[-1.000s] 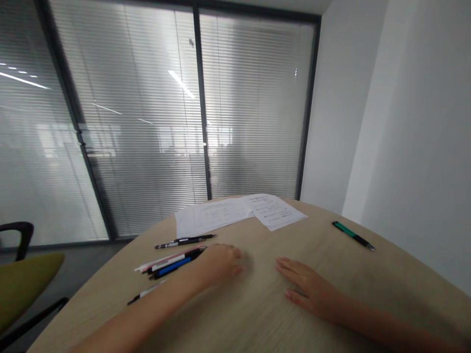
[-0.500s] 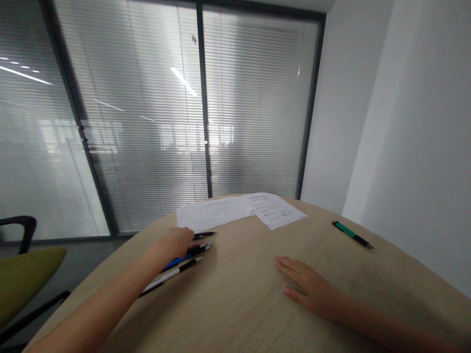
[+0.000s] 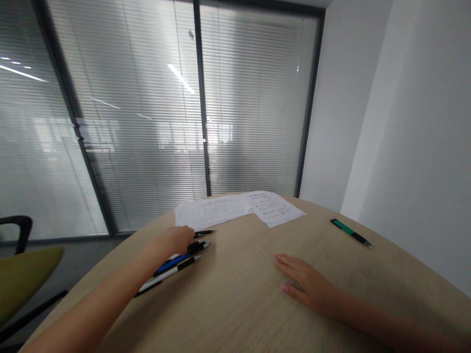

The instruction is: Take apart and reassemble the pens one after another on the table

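My left hand [image 3: 180, 239] is at the far left of the table, its fingers curled round a black pen [image 3: 205, 232] whose tip points right. The fingertips are partly hidden. Just nearer to me, partly under my wrist, lie a blue pen [image 3: 172, 264] with a black grip and a white pen [image 3: 168, 273] with a black grip, along with other pen tips bunched beside them. My right hand [image 3: 309, 284] lies flat on the table with its fingers stretched out and the thumb apart, holding nothing. To its upper right rests a green pen [image 3: 349, 231] with a black grip.
Printed paper sheets [image 3: 217, 211] lie at the far edge of the round wooden table [image 3: 235, 294]. A green chair [image 3: 29, 274] with a black armrest stands at the left. Behind are a glass partition with blinds [image 3: 253, 108] and a white wall [image 3: 423, 147] at the right.
My left wrist has shifted slightly, showing more of the blue pen. The view has tilted a little; my right hand and the other pens keep their places.
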Tool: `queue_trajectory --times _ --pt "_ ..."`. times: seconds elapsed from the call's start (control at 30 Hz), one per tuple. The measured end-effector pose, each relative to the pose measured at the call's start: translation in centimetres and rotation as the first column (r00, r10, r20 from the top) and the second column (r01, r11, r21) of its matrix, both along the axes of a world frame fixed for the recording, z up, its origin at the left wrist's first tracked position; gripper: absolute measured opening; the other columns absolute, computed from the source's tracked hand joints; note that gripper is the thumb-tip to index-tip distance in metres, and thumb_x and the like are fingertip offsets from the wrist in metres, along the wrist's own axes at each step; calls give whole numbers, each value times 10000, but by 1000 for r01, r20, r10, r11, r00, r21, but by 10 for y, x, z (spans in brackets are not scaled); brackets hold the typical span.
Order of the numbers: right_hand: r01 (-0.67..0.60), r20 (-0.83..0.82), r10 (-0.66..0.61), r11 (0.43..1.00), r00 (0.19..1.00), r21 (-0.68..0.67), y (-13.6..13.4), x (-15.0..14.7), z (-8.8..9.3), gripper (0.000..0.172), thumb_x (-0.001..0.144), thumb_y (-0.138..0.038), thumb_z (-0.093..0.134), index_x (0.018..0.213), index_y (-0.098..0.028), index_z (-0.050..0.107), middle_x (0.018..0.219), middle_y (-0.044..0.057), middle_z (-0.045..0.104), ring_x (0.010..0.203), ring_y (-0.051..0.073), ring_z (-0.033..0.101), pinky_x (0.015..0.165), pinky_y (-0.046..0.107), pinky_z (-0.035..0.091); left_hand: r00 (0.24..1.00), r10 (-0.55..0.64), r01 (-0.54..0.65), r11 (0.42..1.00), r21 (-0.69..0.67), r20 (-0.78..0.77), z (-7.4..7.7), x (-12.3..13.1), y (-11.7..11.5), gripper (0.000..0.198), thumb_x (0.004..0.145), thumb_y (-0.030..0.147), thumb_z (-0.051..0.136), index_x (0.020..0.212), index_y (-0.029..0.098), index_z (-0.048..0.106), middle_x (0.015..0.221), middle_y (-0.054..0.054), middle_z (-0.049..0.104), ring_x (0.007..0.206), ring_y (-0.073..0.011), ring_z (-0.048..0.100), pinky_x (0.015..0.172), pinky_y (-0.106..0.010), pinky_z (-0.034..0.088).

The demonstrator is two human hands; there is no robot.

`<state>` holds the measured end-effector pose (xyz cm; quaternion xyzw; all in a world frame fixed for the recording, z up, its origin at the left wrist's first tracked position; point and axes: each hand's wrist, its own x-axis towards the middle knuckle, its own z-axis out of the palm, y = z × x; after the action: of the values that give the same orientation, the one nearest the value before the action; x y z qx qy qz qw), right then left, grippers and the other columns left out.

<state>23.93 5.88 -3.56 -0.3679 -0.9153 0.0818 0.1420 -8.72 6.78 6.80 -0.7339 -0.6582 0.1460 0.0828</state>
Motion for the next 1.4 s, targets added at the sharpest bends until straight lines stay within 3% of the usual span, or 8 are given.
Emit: queue_trajectory --times 0.6,0.77,0.83,0.93,1.03,1.13,1.27,1.4 --pt "9 8 -9 1000 1000 -23 -3 0 5 523 802 -425 361 1245 -149 368 1307 95 332 1198 207 290 985 393 245 999 -40 39 996 83 13 14 8 -3 275 655 264 470 817 104 625 802 -183 641 736 -303 597 600 -361 444" --pt "9 -28 -9 1000 1000 -13 -3 -1 4 500 799 -417 368 1234 -171 387 1297 92 350 1192 210 302 979 401 250 938 -133 62 973 222 321 30 20 -4 200 690 291 449 781 159 570 708 -72 638 659 -221 598 592 -312 434" --pt "1 -31 -1 1000 1000 -6 -1 0 3 503 797 -417 370 1237 -172 383 1296 91 354 1191 209 303 979 399 250 768 -209 91 971 220 606 29 29 -5 191 714 299 438 805 156 526 715 -40 631 676 -181 600 616 -280 442" --pt "0 -31 -1 1000 1000 -9 -1 -1 3 497 793 -395 378 1240 -178 375 1291 84 367 1185 207 313 977 396 255 305 -155 127 984 121 940 15 49 -5 171 716 297 463 796 146 473 760 -40 622 709 -169 612 559 -239 460" --pt "32 -72 -32 999 997 5 -4 -2 4 493 789 -337 386 1253 -175 344 1266 83 406 1149 199 365 956 387 294 -109 28 149 989 -11 994 -11 74 -10 155 711 253 518 810 139 484 797 -49 638 772 -161 616 658 -244 477" --pt "63 -145 -53 996 988 65 -6 -1 4 498 780 -269 385 1262 -161 319 1246 96 427 1121 201 395 934 385 322 -399 233 152 971 -187 887 -37 99 -20 90 732 172 518 812 130 510 835 -63 652 775 -139 622 718 -219 478" --pt "26 -234 4 992 972 126 -10 1 2 468 775 -259 399 1235 -177 365 1174 105 495 1062 212 450 889 370 368 -584 392 163 914 -371 711 -56 119 -35 30 757 123 502 735 115 520 774 -67 662 713 -115 632 670 -157 487" --pt "-127 -298 159 984 941 123 -15 0 6 330 812 -260 374 1119 -240 493 975 62 607 901 168 541 801 298 420 -591 481 269 874 -404 648 -59 123 -42 51 758 102 514 734 96 558 722 -56 665 662 -101 633 606 -129 490"
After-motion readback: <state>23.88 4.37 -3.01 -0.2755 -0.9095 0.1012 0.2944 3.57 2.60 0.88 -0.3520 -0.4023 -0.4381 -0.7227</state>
